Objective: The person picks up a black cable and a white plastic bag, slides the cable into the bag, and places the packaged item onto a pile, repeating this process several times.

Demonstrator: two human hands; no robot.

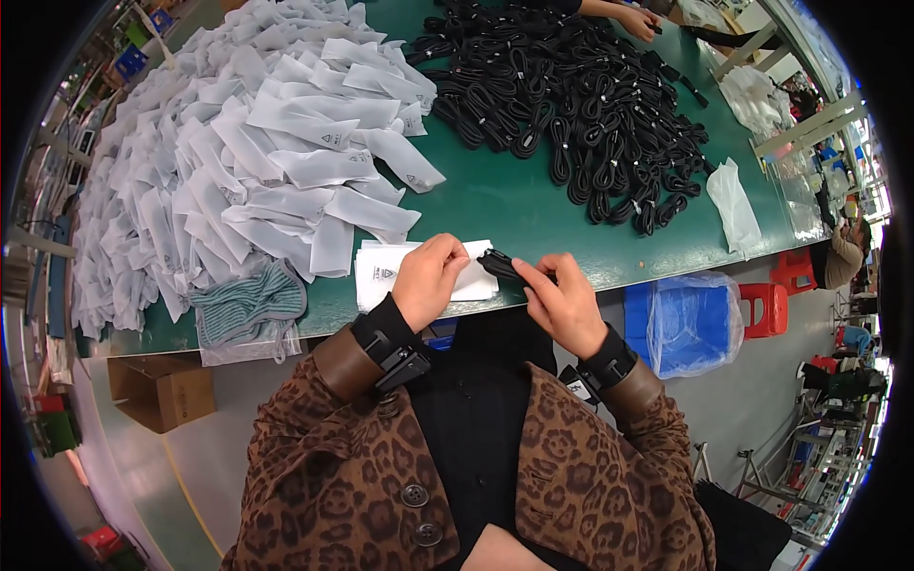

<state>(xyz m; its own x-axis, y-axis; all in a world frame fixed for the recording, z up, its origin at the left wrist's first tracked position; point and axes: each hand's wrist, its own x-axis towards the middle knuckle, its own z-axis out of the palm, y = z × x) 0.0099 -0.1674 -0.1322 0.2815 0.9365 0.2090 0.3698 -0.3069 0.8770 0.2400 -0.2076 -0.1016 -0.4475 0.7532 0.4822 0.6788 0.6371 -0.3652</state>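
Observation:
At the table's front edge, my right hand [568, 303] grips a coiled black cable [497, 265] between thumb and fingers. Its far end lies at the mouth of a white translucent bag [473, 284]. My left hand [428, 281] is closed in a pinch on that bag's edge, just left of the cable. Beneath both lies a flat stack of similar white bags [373, 271] with small dark printing. Left of the stack rises a large heap of white bags [286, 124], which look filled. Farther right is a big pile of coiled black cables [581, 105].
A striped teal cloth [249, 305] lies at the table's front left. One loose white bag [732, 205] is at the right. Below the edge stand a plastic-lined blue bin [671, 324], red stools [764, 309] and a cardboard box [162, 392]. Another person's hand [636, 19] reaches in at the far side.

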